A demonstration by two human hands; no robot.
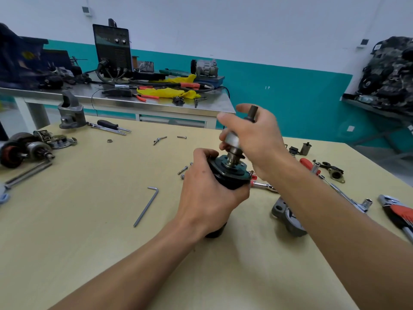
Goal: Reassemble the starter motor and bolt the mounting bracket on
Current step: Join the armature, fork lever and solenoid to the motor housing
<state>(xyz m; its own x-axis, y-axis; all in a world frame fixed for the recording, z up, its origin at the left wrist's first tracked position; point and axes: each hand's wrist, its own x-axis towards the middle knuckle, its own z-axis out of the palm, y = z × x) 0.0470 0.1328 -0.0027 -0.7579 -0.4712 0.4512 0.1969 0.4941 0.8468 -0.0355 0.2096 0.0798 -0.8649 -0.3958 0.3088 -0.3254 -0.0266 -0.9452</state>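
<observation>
My left hand (209, 193) grips the black starter motor body (231, 173), held tilted above the yellow table, its dark end plate facing up. A silver pinion and shaft assembly (232, 143) stands out of that plate. My right hand (257, 139) curls round the shaft's upper part, and its dark tip (252, 113) pokes out above my fingers. A grey cast mounting bracket (288, 217) lies on the table under my right forearm. Loose bolts (184, 171) lie just left of the motor.
An L-shaped hex key (146, 205) lies left of my left hand. Ratchets, sockets and red-handled tools (335, 186) are spread at the right. A second starter's parts (29, 148) and a grey housing (71, 115) sit at the far left. A steel bench (138, 101) stands behind.
</observation>
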